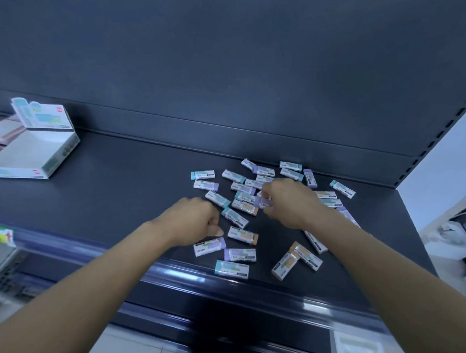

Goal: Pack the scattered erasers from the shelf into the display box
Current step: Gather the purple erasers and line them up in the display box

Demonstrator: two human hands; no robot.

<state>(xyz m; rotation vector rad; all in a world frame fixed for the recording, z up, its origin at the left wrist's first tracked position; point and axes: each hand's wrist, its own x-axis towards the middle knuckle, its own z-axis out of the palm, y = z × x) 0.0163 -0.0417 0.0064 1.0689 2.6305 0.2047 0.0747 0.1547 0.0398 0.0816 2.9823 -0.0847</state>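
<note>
**Operator:** For the record, where do my hands stand?

**Caption desk:** Both of your bare arms reach in from below over a dark store shelf (114,195). Your right hand (288,203) is above the thick of the scattered erasers (233,175). Its thumb and fingertips are closed in a narrow pinch on one purple-ended eraser (263,202) at the middle of the heap.

**Operator:** And the left?

**Caption desk:** Your left hand (195,220) sits knuckles-up just left of the pile with its fingers curled under. Its thumb tip is just above a lilac-sleeved eraser (209,247) near the shelf's front edge. Your palm is hidden, so I cannot tell whether that hand holds anything.

**Operator:** Where is the box?

**Caption desk:** The white display box (32,151) stands at the far left of the same shelf, open, with its printed lid flap upright at the back. It is well apart from the erasers and from both of your hands.

**Operator:** And the erasers themselves?

**Caption desk:** They are in white sleeves with teal, purple or orange ends, and they lie loose across the shelf's right half. They spread from near the back panel (234,66) to the glossy price rail (246,284) at the front. Some overlap in the middle and several lie singly at the edges. A slotted upright (447,125) closes the shelf on the right.
</note>
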